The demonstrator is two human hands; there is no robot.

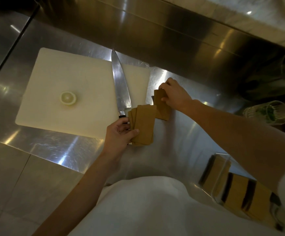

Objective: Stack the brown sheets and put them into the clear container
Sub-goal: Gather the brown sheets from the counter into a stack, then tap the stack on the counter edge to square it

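Note:
A fanned bunch of brown sheets rests on the steel counter beside the cutting board, gripped at its lower left by my left hand, thumb on top. A second small pile of brown sheets lies just beyond it, and my right hand pinches its far end with fingertips and thumb. The clear container stands at the lower right near the counter's front edge, with several brown sheets inside it; my right forearm covers part of it.
A white cutting board carries a large knife and a lemon half; the knife handle is right by my left hand. Glassware with greens stands at the right. A steel backsplash rises behind the counter.

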